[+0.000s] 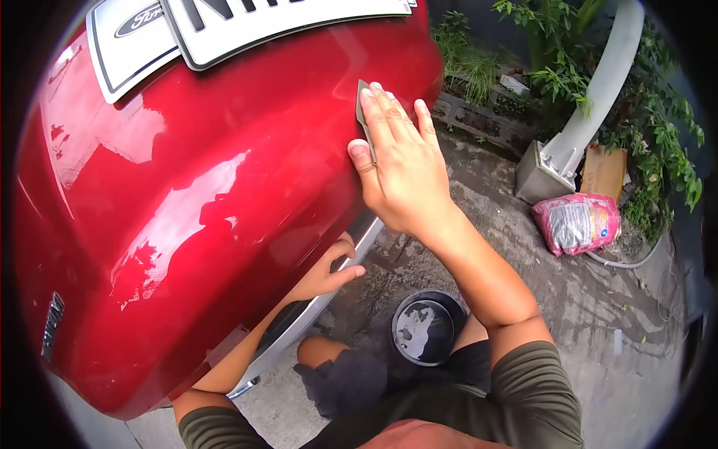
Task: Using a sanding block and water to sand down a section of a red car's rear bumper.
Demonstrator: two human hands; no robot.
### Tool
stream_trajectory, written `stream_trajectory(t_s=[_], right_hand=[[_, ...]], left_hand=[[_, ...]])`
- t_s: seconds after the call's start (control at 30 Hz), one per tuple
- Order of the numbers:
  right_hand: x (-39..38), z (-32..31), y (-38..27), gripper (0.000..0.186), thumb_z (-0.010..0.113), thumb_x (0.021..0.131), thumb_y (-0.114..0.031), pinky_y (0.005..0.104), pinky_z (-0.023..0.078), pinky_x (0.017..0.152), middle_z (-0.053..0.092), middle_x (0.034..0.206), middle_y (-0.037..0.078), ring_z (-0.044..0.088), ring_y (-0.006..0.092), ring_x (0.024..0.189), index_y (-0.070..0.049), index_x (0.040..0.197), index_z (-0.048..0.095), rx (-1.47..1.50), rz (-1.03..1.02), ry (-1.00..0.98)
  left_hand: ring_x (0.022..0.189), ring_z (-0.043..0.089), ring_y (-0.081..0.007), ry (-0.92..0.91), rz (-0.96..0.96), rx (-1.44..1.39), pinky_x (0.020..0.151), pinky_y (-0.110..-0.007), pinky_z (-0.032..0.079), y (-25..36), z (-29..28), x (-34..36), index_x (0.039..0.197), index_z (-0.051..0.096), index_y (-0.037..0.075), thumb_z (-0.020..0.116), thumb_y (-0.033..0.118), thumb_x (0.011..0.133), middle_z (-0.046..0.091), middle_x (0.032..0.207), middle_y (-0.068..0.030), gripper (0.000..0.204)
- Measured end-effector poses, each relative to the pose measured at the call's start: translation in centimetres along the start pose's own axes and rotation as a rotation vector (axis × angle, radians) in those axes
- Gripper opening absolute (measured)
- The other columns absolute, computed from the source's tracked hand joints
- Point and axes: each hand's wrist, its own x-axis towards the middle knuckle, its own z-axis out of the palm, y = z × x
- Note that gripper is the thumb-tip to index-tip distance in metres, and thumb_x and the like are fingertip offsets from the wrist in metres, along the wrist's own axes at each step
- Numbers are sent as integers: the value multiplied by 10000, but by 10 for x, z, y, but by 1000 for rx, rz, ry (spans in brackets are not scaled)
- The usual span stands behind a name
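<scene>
The red rear panel of a car (299, 112) fills the upper left, glossy and full of reflections. My right hand (404, 165) lies flat against its right side, fingers extended and pressing a thin grey-green sheet of sandpaper (362, 112) to the paint. Only the sheet's left edge shows; the rest is under the hand. Lower down, my left hand (325, 273) is by the panel's lower edge and the silver bumper strip (307, 325). Its thumb stands apart from the bent fingers, and nothing is visible in it. The panel hides part of the left forearm.
White plates (288, 22) are fixed on the car above. Between my knees stands a black bucket (404, 355) holding some liquid. To the right are a grey pole (598, 97) on a metal base, a pink bag (550, 224), cardboard (604, 170), plants (557, 82) and wet concrete (523, 258).
</scene>
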Motion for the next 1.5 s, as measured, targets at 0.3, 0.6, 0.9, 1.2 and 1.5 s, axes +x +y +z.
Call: stream_trajectory(t_s=[0.3, 0.6, 0.9, 1.2, 1.5], right_hand=[[-8, 2, -15, 669, 458, 1080, -372, 571, 225, 1254, 388, 1620, 298, 395, 432, 1504, 63, 1580, 366, 130, 31, 11], [-28, 14, -1, 699, 420, 1088, -377, 548, 148, 1281, 306, 1667, 291, 304, 458, 1549, 58, 1619, 292, 200, 45, -30], [-21, 23, 18, 722, 394, 1089, -452, 580, 99, 1272, 362, 1648, 278, 320, 441, 1551, 35, 1617, 326, 257, 222, 75], [-62, 3, -55, 679, 395, 1085, -334, 607, 47, 1272, 310, 1663, 305, 168, 480, 1592, 71, 1618, 281, 303, 18, -103], [-26, 23, 10, 715, 470, 1046, -357, 606, 44, 1268, 326, 1679, 252, 240, 434, 1589, 39, 1620, 312, 152, 187, 36]], left_hand=[[971, 651, -262, 10, -45, -51, 855, -408, 514, -11, 7, -8, 1141, 681, 19, 762, 322, 932, 678, 1043, -109, 377], [979, 626, -259, 18, -28, -90, 871, -369, 484, 15, 0, -8, 1007, 692, 0, 795, 264, 899, 665, 1092, -110, 304], [1157, 638, -273, -90, -96, -185, 981, -426, 497, 12, -4, -5, 1258, 644, -19, 776, 175, 925, 699, 1174, -151, 406], [933, 613, -263, 266, -37, -450, 867, -384, 483, 28, 11, -3, 1039, 690, -10, 779, 253, 914, 640, 1027, -99, 304], [951, 622, -228, -19, -73, -140, 832, -382, 494, 16, -6, -7, 1183, 668, -8, 759, 255, 939, 653, 1088, -103, 370]])
